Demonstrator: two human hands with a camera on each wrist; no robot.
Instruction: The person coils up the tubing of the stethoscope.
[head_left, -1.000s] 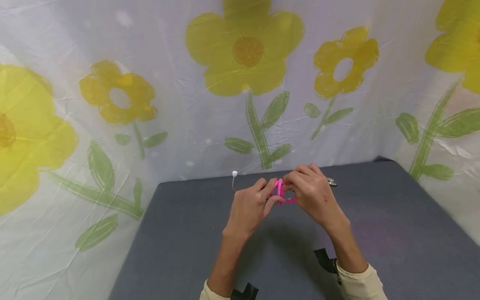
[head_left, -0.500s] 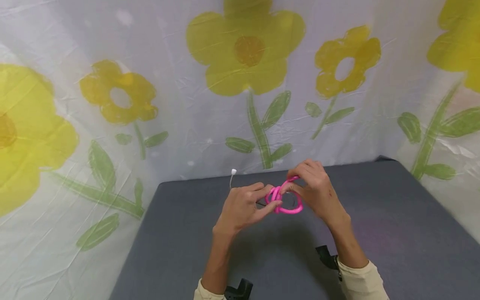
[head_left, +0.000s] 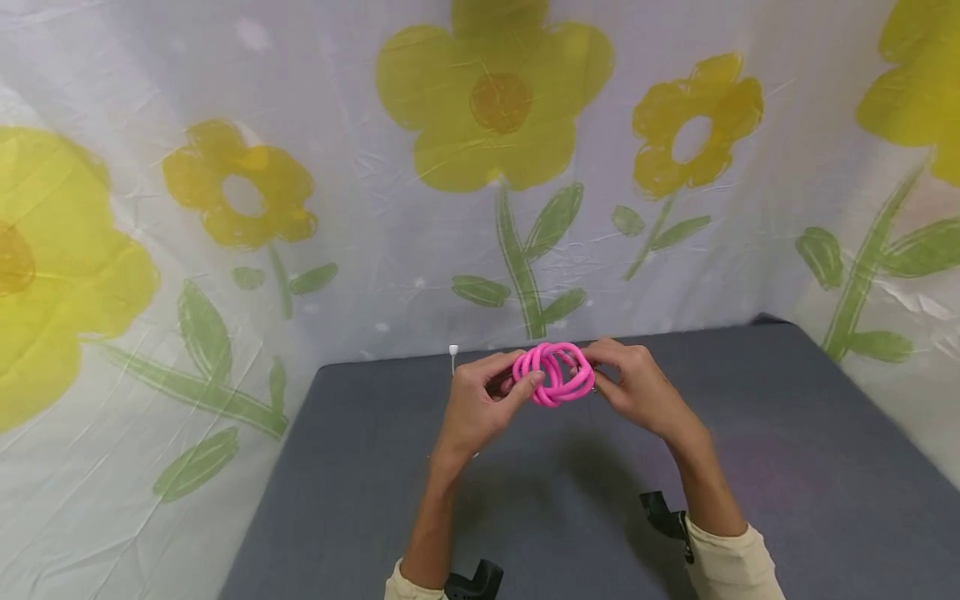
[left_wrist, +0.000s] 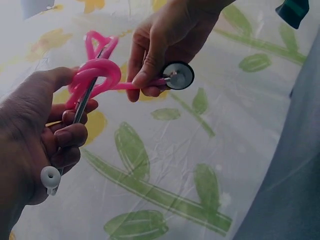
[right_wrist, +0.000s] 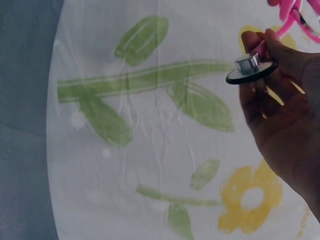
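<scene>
A stethoscope with pink tubing [head_left: 553, 373] wound into several loops is held up over the table between both hands. My left hand [head_left: 486, 404] grips the coil and the metal ear tubes; in the left wrist view a white eartip [left_wrist: 50, 176] sticks out below the curled fingers. Another white eartip [head_left: 453, 350] rises behind the left hand in the head view. My right hand [head_left: 643, 390] pinches the tubing right beside the round chest piece [left_wrist: 178, 75]. The right wrist view shows that chest piece [right_wrist: 249, 68] with its dark rim just past the fingertips.
A dark grey table [head_left: 360, 500] lies beneath the hands. Behind it hangs a white curtain [head_left: 360, 275] printed with yellow flowers and green leaves. Black wrist mounts [head_left: 663, 517] sit at the cream sleeves [head_left: 731, 558].
The pink tubing has gone from a smaller, partly hidden loop to a rounder coil facing the head camera. My right hand has lowered its fingers from the loop's top to the coil's right side.
</scene>
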